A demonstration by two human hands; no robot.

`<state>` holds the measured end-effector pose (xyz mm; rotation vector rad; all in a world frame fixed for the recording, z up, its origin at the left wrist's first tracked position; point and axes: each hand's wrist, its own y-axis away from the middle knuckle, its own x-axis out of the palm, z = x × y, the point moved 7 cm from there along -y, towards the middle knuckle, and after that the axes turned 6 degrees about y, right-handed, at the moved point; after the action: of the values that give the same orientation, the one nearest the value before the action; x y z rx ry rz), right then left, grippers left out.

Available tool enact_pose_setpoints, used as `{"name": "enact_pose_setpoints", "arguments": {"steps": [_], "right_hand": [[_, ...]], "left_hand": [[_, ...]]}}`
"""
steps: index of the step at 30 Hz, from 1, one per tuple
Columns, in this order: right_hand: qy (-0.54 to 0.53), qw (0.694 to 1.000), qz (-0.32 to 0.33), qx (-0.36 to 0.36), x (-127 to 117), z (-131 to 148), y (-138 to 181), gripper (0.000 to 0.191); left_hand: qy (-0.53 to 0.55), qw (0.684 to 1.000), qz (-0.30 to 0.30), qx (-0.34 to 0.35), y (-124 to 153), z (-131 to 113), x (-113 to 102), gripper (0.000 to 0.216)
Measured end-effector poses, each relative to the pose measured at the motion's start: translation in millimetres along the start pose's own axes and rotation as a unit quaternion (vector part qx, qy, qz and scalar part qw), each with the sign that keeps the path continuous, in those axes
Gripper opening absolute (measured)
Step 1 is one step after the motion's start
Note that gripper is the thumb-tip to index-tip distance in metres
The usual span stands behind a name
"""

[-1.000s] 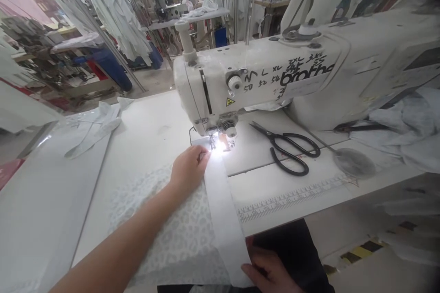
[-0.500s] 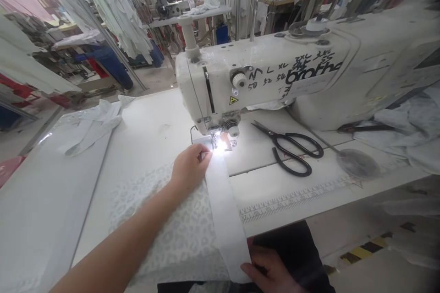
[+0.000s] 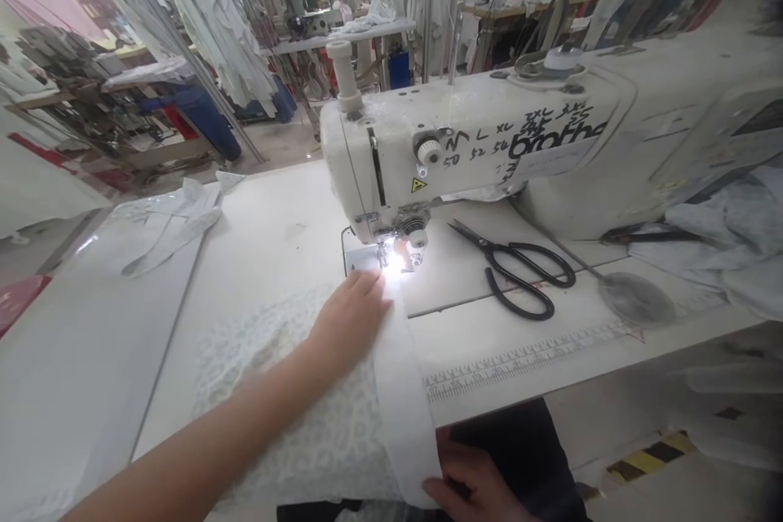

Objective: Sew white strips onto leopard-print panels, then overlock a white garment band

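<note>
A long white fabric strip (image 3: 402, 391) runs from the lit needle area of the sewing machine (image 3: 391, 147) down past the table's front edge. Beneath and left of it spreads pale leopard-print cloth (image 3: 318, 440). My left hand (image 3: 353, 316) lies palm down over the strip's left edge, just before the presser foot (image 3: 384, 254), its fingers resting on the fabric. Its fingertips are partly lost in the glare. At the strip's lower end, my right hand (image 3: 474, 483) pinches the right edge between thumb and fingers.
Black-handled scissors (image 3: 519, 269) lie right of the needle, with a printed ruler scale (image 3: 514, 359) along the front edge. Crumpled fabric (image 3: 703, 236) sits at the far right. Cloth scraps (image 3: 174, 232) are at the left. Other workstations stand behind.
My left hand has gone from pinching at the strip's edge to lying flatter over it, slightly further right. My right hand keeps its hold, having shifted slightly left. The view has tilted a little.
</note>
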<state>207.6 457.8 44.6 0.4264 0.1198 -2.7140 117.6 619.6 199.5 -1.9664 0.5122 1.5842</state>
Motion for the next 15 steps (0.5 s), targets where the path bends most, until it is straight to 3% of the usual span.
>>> {"name": "enact_pose_setpoints", "arguments": {"steps": [4, 15], "right_hand": [[0.008, 1.000, -0.006, -0.023, -0.7, 4.0, -1.9, 0.026], [0.045, 0.998, -0.022, -0.027, -5.5, 13.2, -14.8, 0.027]], "left_hand": [[0.029, 0.999, 0.025, -0.024, 13.3, 1.2, 5.7, 0.043], [0.060, 0.998, 0.031, -0.018, 3.7, 15.1, 7.4, 0.045]]}}
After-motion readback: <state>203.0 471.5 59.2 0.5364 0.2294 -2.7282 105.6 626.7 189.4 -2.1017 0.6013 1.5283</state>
